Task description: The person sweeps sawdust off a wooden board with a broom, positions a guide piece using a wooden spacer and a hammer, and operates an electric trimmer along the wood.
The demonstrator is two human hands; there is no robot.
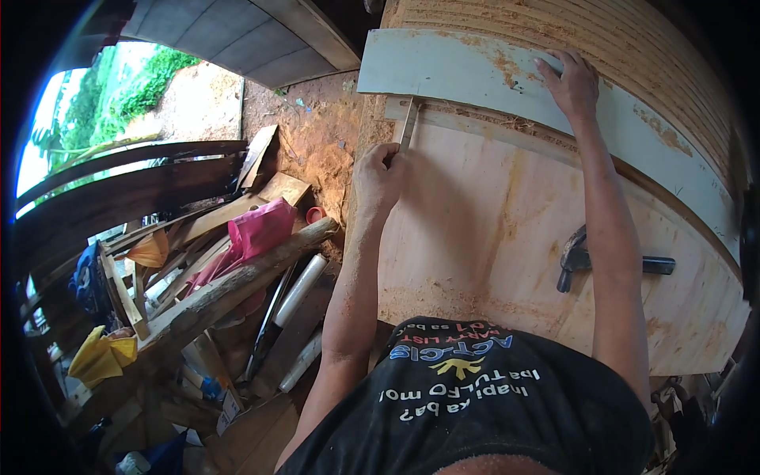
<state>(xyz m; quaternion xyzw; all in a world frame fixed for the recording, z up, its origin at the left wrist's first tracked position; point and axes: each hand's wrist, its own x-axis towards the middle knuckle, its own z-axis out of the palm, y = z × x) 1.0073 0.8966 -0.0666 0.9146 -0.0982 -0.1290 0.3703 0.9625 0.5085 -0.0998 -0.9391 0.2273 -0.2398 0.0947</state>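
My left hand [378, 176] is closed around a narrow, flat, metallic-looking strip [409, 125]. Its far end meets the near edge of a long pale blue-white board [451, 67], close to that board's left end. What the fist hides of the strip, I cannot tell. My right hand [571, 83] rests on top of the same board, fingers apart. Beneath the board lies a broad plywood sheet [467, 229], dusted with sawdust. A hammer [659, 265] lies on the sheet, partly covered by my right forearm.
Ridged, sawdust-covered wood [507, 17] runs behind the board. On the left are piled offcuts, a thick wooden pole [237, 273], a pink cloth or bag [261, 229], a yellow cloth [103, 354] and white tubes [301, 291]. Bare earth [305, 131] shows beyond.
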